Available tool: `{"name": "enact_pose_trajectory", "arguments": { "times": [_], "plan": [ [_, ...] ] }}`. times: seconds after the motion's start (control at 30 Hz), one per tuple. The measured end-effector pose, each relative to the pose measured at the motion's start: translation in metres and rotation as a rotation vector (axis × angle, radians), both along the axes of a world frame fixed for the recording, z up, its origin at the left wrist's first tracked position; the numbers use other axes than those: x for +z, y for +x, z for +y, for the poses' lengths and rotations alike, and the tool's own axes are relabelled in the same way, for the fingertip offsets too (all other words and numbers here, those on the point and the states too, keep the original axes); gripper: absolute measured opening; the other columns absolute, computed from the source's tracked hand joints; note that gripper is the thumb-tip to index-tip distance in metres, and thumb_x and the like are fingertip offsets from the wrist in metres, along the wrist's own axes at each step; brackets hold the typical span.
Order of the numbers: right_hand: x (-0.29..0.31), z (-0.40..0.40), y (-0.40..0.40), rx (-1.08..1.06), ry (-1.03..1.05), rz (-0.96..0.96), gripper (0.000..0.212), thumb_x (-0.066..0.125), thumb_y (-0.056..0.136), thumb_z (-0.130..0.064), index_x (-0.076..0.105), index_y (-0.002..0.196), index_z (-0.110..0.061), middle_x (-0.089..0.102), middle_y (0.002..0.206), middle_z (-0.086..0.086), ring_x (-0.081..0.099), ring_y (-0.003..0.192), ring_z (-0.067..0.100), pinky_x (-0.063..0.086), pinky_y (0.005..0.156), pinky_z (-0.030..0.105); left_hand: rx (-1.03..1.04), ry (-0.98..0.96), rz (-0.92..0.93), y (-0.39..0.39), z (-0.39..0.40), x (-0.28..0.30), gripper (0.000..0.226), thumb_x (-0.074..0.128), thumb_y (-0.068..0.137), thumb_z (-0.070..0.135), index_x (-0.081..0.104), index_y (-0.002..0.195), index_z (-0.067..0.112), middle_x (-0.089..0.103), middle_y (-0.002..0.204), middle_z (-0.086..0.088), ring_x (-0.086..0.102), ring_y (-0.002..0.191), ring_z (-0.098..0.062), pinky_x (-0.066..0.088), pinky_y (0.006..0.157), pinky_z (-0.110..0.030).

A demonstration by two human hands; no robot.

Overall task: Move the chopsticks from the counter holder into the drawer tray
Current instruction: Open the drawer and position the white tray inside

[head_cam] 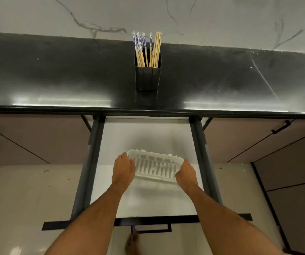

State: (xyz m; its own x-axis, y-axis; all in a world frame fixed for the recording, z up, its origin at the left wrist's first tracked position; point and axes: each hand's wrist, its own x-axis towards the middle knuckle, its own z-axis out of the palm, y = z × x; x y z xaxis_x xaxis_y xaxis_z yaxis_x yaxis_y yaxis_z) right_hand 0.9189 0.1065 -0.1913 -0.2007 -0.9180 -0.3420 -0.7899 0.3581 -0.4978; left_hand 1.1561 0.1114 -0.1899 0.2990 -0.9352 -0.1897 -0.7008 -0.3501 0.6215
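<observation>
Several chopsticks (149,50), some plain wood and some with blue-and-white tops, stand upright in a black square holder (148,77) on the dark counter. Below, a drawer (148,137) is pulled out, with a white slotted plastic tray (155,167) inside it, slightly tilted. My left hand (123,167) grips the tray's left end. The tray's right end is held by my right hand (185,174). Both hands are far below the holder.
The black glossy counter (56,80) runs across the view with a marble wall behind. Dark drawer rails (92,162) flank the white drawer floor. Brown cabinet doors with black handles (281,127) sit on both sides. A bare foot (132,242) shows under the drawer front.
</observation>
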Motion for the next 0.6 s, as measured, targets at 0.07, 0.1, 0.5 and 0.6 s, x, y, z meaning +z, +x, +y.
{"name": "enact_pose_trajectory", "arguments": {
  "times": [0.07,0.1,0.5,0.6],
  "plan": [
    [-0.007,-0.004,0.000,-0.021,0.018,-0.003,0.042,0.051,0.089,0.007,0.049,0.128,-0.009,0.065,0.106,0.010,0.065,0.094,0.028,0.055,0.075,0.034,0.040,0.057,0.091,0.001,-0.010,-0.007,0.027,0.047,0.103,0.017,0.056,0.125,0.004,0.063,0.115,-0.012,0.062,0.102,-0.025,0.058,0.089,-0.039],
    [-0.010,-0.007,0.001,-0.032,0.019,0.001,0.042,0.051,0.089,0.007,0.049,0.127,-0.010,0.064,0.103,0.009,0.064,0.091,0.027,0.053,0.071,0.031,0.063,0.076,0.128,0.002,-0.014,-0.010,0.026,0.048,0.102,0.014,0.057,0.124,0.003,0.064,0.113,-0.013,0.064,0.100,-0.026,0.059,0.086,-0.040],
    [-0.014,-0.026,0.012,-0.037,0.021,-0.007,0.042,0.062,0.092,0.001,0.047,0.128,-0.014,0.061,0.101,0.002,0.061,0.083,0.016,0.058,0.076,0.029,0.265,0.122,0.258,0.001,-0.006,-0.023,0.019,0.057,0.099,0.009,0.058,0.117,0.012,0.066,0.102,-0.006,0.067,0.086,-0.022,0.060,0.074,-0.032],
    [-0.014,-0.025,0.012,-0.031,0.029,-0.001,0.042,0.063,0.092,0.000,0.047,0.129,-0.013,0.064,0.105,0.005,0.061,0.086,0.016,0.058,0.080,0.032,0.271,0.122,0.251,0.003,-0.005,-0.024,0.015,0.059,0.099,0.013,0.059,0.114,0.012,0.067,0.100,-0.007,0.067,0.084,-0.022,0.059,0.072,-0.031]
  ]
}}
